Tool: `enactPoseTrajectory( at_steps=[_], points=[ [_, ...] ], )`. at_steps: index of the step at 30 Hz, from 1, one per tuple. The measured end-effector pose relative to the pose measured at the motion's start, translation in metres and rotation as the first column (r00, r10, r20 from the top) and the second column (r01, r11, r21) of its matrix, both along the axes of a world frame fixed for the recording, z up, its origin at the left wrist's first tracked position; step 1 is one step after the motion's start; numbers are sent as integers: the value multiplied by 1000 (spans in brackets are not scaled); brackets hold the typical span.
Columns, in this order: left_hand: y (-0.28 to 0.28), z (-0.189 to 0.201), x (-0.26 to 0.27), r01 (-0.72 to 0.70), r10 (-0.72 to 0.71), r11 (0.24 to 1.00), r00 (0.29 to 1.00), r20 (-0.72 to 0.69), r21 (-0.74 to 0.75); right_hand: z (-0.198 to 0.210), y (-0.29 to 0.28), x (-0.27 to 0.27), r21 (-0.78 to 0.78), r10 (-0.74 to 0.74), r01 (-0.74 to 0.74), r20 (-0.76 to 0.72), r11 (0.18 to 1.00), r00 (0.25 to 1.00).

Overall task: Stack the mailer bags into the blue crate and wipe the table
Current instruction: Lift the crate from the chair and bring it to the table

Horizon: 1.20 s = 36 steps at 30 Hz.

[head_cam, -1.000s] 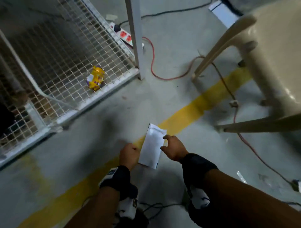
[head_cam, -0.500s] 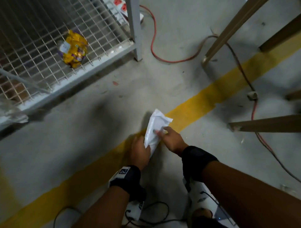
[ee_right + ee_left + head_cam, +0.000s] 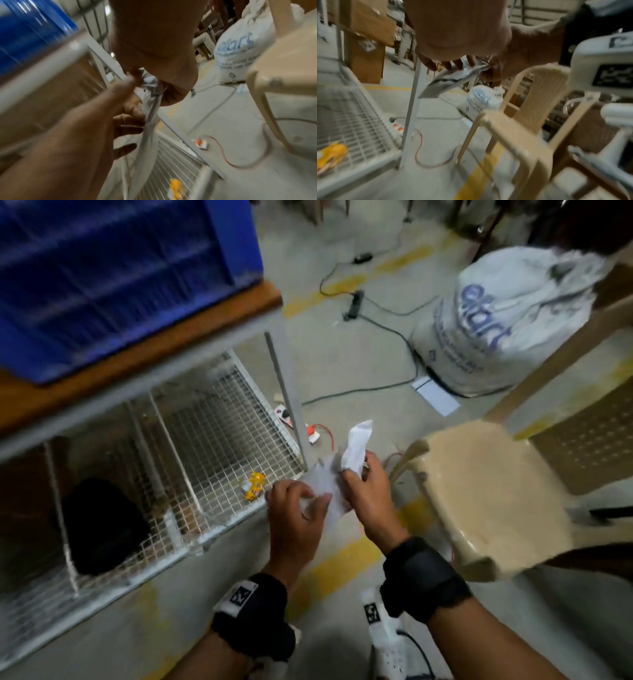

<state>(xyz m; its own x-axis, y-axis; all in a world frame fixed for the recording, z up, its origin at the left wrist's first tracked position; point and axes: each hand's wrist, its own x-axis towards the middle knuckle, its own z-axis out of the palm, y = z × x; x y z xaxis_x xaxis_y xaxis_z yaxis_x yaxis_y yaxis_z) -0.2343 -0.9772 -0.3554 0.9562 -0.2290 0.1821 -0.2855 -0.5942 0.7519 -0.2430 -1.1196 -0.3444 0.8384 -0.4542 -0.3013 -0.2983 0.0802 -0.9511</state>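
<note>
Motion blur softens all three views, and the blue crate (image 3: pixel 113 275) is cut off at the top and left edges of the head view, so only its ribbed side wall and one corner show – its inside is out of sight. It stands on the brown-topped table (image 3: pixel 144 350), whose grey front edge and one thin leg are visible. Held in the air in front of the table, above the floor, is a white mailer bag (image 3: pixel 354 451), crumpled and bent; its lower part is covered by the fingers, and any print on it is too blurred to read. The left hand (image 3: pixel 296 517) pinches the bag's lower edge between thumb and curled fingers. The right hand (image 3: pixel 368 491) grips the upper part, fingers wrapped round the bunched plastic, with the bag's free end sticking up above them. In the right wrist view the bag hangs down as a long grey-white fold between the two hands.

Under the table a white wire-mesh shelf (image 3: pixel 219 440) carries a small yellow packet (image 3: pixel 253 489) – its label cannot be made out – and a dark shape further left. A beige plastic chair (image 3: pixel 486 491) stands to the right, partly cut off. Behind it sits a big white sack (image 3: pixel 496 320) with blue lettering; only "ekart" can be read, the smaller lines beneath are illegible.
</note>
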Motion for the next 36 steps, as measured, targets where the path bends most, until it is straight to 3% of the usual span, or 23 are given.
enactPoseTrajectory(
  at_steps=[1,3,5,6,8,11,14,18,22,24,26,28,30,33,36],
  points=[
    [0,33,9,-110,108,993,993,-46,-39,40,-4,5,13,-10,9,47,1000,999],
    [3,93,23,-299,235,937,921,-310,-179,111,-8,14,50,-8,1,138,999,990],
    [1,153,31,-429,165,818,812,-560,-382,178,-9,28,66,35,-50,212,997,977],
    [0,182,31,-468,120,752,789,-602,-463,208,-8,35,76,77,-98,242,992,967],
    [-1,239,34,-475,150,682,835,-530,-556,262,-4,53,73,151,-181,304,981,941],
    [17,313,56,-425,378,698,902,-207,-576,332,8,81,15,186,-210,410,978,893],
    [52,377,96,-349,434,772,900,39,-531,385,21,112,-50,174,-172,506,984,845],
    [107,440,163,-290,383,871,906,179,-397,433,43,164,-215,226,-128,538,968,812],
    [155,458,246,-338,370,908,924,95,-248,443,74,222,-412,326,-135,439,901,837],
    [173,453,283,-336,341,937,939,38,-98,441,88,248,-562,356,-122,328,818,875],
    [189,442,309,-302,314,925,949,-18,231,435,93,270,-817,315,-132,63,561,947],
    [206,432,320,-268,339,838,938,-68,475,430,88,287,-918,251,-172,-83,357,964],
    [219,414,323,-270,387,810,913,-129,521,422,79,303,-931,271,-242,-167,272,948],
    [218,380,315,-234,369,851,904,-217,470,404,65,319,-879,349,-423,-334,220,875],
    [209,366,306,-290,373,842,922,-102,456,394,59,322,-855,376,-460,-356,237,855]
  ],
)
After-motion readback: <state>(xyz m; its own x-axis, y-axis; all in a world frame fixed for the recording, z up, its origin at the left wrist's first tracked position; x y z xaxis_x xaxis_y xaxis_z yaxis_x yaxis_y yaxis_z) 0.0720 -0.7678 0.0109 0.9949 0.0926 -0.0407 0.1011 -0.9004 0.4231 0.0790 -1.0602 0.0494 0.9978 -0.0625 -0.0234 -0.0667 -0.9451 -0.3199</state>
